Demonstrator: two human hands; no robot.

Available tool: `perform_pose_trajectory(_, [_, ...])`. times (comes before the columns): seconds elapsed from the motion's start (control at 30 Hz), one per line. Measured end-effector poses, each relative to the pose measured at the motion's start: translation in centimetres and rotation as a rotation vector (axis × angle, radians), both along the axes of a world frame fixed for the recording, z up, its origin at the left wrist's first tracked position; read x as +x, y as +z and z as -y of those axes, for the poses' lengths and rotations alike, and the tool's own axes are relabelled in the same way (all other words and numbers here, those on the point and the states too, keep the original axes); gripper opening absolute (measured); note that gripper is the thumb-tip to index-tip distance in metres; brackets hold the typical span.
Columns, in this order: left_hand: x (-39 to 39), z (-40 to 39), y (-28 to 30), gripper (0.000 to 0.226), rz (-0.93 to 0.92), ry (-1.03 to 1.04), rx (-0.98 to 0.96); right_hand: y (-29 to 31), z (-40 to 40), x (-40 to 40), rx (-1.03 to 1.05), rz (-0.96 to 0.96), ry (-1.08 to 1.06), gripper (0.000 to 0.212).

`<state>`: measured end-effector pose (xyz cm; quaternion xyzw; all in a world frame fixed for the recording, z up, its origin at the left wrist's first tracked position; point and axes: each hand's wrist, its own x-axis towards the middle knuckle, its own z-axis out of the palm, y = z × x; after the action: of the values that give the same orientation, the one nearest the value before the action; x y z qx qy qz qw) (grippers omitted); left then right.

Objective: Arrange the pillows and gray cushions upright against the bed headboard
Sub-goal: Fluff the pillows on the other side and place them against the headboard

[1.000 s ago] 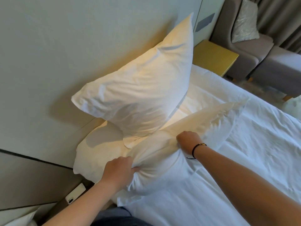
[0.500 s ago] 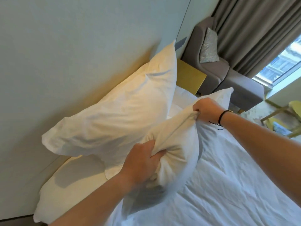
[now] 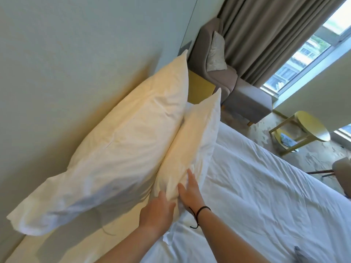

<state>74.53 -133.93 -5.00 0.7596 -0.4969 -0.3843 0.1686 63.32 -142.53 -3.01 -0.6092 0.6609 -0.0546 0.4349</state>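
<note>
Half a second ago both hands gripped the front pillow (image 3: pixel 191 141) by its top edge and lifted it; now it stands on edge on the bed (image 3: pixel 266 196), leaning against the back pillow, and the fists have let go. Nearest, the left hand (image 3: pixel 156 212) presses into the front pillow's near end, fingers loosely bent against the cloth and pinching nothing that I can see. Just beside it, the right hand (image 3: pixel 190 190) lies flat on the pillow's bed-facing side with fingers straight; a black cord bracelet (image 3: pixel 199 213) circles that wrist. Behind the front pillow and touching it along its length, the back pillow (image 3: pixel 117 149) leans against the pale headboard (image 3: pixel 66 63), its near corner hanging over the head edge of the bed. Past the far side of the bed stand a yellow bedside table (image 3: pixel 199 87), a gray armchair (image 3: pixel 214 73) holding a gray cushion (image 3: pixel 215 52), a gray footstool (image 3: pixel 248 103), brown curtains (image 3: pixel 269 35), the window (image 3: pixel 303 59), and a round yellow side table (image 3: pixel 309 128).
</note>
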Motion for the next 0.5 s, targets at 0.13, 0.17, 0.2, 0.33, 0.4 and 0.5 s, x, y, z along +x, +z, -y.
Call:
perform_pose_trajectory(0.13, [-0.4,-0.3,0.4,0.049,-0.086,-0.010,0.030,1.7,-0.4,-0.8,0.109,0.059,0.001,0.080])
perform_pose_trajectory(0.17, [-0.3,-0.4,0.5,0.047,-0.105,0.004,0.019,2.0,-1.0,-0.7,0.122,0.066,0.007,0.081])
perform_pose_trajectory(0.2, [0.0,-0.4,0.4,0.045,-0.127,0.015,0.000,2.1,-1.6,-0.6,0.127,0.073,0.009,0.081])
perform_pose_trajectory(0.33, [3.2,-0.1,0.1,0.037,-0.192,0.008,-0.087,1.8,-3.5,0.8,0.109,0.066,0.034,0.084])
perform_pose_trajectory(0.4, [5.6,0.1,-0.3,0.033,-0.164,0.024,-0.095,1.7,-3.8,1.9,0.108,0.036,0.105,0.089])
perform_pose_trajectory(0.5, [8.1,0.3,-1.1,0.026,-0.112,0.045,-0.061,1.5,-4.0,3.2,0.134,0.017,0.154,0.087])
